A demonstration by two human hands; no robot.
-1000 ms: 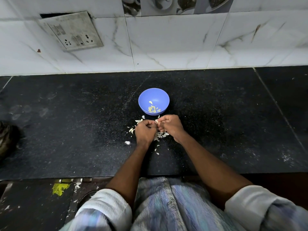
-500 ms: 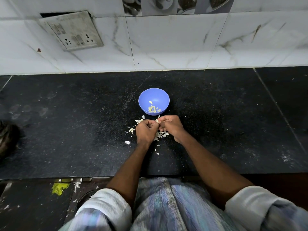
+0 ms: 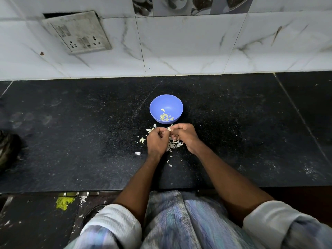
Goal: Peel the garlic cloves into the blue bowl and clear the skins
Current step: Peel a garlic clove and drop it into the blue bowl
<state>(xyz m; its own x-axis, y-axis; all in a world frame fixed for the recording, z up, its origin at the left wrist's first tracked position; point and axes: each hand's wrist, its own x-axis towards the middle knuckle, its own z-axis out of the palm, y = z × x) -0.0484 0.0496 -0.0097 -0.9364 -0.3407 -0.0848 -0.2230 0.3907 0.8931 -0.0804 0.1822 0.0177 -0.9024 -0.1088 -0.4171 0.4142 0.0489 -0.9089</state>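
Note:
A blue bowl stands on the black counter with several peeled garlic cloves in its bottom. Just in front of it my left hand and my right hand meet, both with curled fingers, pinching one small garlic clove between their fingertips. White garlic skins lie scattered on the counter under and around both hands, with a few loose pieces to the left.
The black stone counter runs to a white tiled wall with a socket plate at the back left. A dark object sits at the counter's far left edge. Scraps lie on the floor below.
Both hands stay in the same spot in front of the bowl, working the clove; only small finger movements show.

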